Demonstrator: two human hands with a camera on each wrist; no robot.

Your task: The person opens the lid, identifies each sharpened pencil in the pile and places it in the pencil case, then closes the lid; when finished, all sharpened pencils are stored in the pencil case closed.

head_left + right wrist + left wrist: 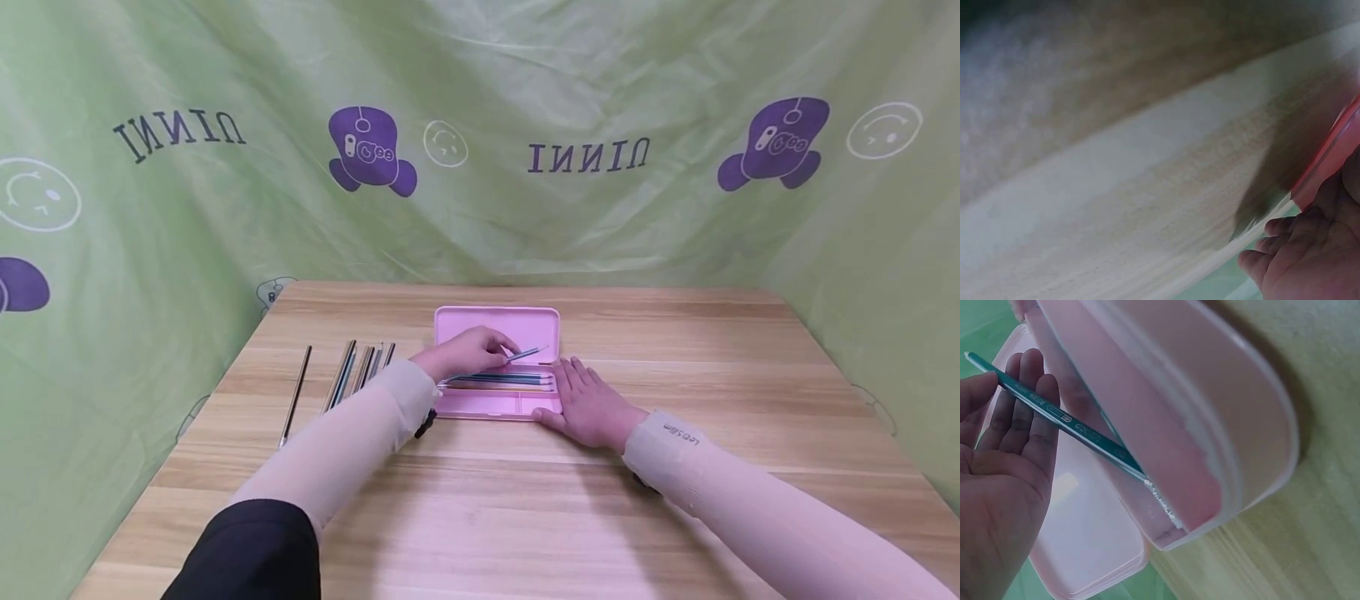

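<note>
A pink pencil case (476,405) lies open on the table, its lid (497,315) folded back. Several pencils (502,380) lie side by side in its rear compartment. Over the case, my left hand (471,350) pinches a teal pencil (1066,422) between thumb and fingers. That pencil slants, its metal-banded end down inside the case wall and its other end raised past the thumb. My right hand (588,407) rests at the case's right end, fingers extended along the side and thumb at the front corner. In the right wrist view, the fingers touch the pink case edge (1329,169).
Left of the case, several pencils (347,375) lie in a loose row, partly hidden by my left sleeve. One dark pencil (297,392) lies apart, farther left. The front compartment has a small divider (520,403). A green printed curtain (480,225) hangs behind the wooden table (712,350).
</note>
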